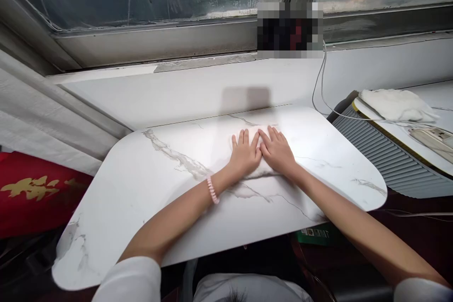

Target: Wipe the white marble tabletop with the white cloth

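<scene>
A white cloth (262, 170) lies on the white marble-patterned table (191, 226), mostly covered by my two hands. My left hand (245, 155) rests flat on it with the fingers stretched forward and apart; a pink coiled band (212, 189) circles that wrist. Beside it my right hand (278, 151) also presses flat on the cloth, fingers extended. The thumbs and index fingers of the two hands meet or nearly meet in the middle. Neither hand grips the cloth.
A second table (396, 146) with a ribbed grey side stands at the right, bearing a folded white cloth (398, 104) and a power strip (437, 139). A white cable (322, 75) hangs from the blurred-out item on the windowsill. At left are a curtain (46, 113) and a red bag (38, 193).
</scene>
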The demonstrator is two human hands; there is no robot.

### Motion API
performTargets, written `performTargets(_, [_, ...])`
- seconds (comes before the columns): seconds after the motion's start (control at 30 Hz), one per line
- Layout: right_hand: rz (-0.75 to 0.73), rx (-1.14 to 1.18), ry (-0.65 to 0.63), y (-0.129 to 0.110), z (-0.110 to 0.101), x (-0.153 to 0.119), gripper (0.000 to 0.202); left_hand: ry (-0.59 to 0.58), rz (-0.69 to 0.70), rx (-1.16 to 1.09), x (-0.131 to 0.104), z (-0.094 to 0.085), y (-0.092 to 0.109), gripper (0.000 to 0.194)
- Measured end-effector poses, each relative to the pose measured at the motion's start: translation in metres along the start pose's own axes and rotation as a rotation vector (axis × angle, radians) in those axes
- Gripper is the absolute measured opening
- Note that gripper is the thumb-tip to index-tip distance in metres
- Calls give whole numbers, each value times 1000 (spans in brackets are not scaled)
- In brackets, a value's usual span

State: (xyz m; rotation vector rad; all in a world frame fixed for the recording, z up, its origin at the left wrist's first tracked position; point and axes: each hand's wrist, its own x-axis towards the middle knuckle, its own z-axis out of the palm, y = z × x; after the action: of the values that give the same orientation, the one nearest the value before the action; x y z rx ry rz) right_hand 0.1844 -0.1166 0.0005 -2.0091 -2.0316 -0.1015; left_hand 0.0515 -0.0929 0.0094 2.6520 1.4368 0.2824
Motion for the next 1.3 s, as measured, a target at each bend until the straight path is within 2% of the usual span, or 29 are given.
performTargets(0.13, [-60,54,-12,-31,-12,-78,53,-2,38,39,-86,-7,11,56])
performTargets(0.23, [-117,104,-5,-48,-21,-124,54,16,82,76,-138,-12,14,58])
performTargets(0.33, [-196,121,-19,-58,-26,-149,55,19,109,99,-167,-16,11,59])
performTargets(0.43, [-258,93,-20,-63,-26,-154,56,-10,105,74,-174,-18,8,59])
performTargets(0.53, [-241,59,-9,-64,-20,-143,57,-57,77,35,-162,-20,2,59])
performTargets(0.63, [-219,46,-30,-64,-9,-113,57,-105,31,16,-134,-23,-12,59])
performTargets(0.77, [-162,30,-65,-65,7,-43,57,-114,-1,-11,-74,-26,-49,56])
performTargets(0.93, [-141,9,-79,-64,24,56,55,3,-84,-5,4,-23,-94,50])
performTargets(1.03, [-179,-1,-61,-62,31,96,54,71,-118,19,34,-20,-109,49])
performTargets(1.17, [-202,16,-27,-58,39,118,53,103,-117,51,50,-18,-118,48])
performTargets(1.3, [-213,7,-18,-58,41,114,54,99,-122,53,47,-16,-118,48])
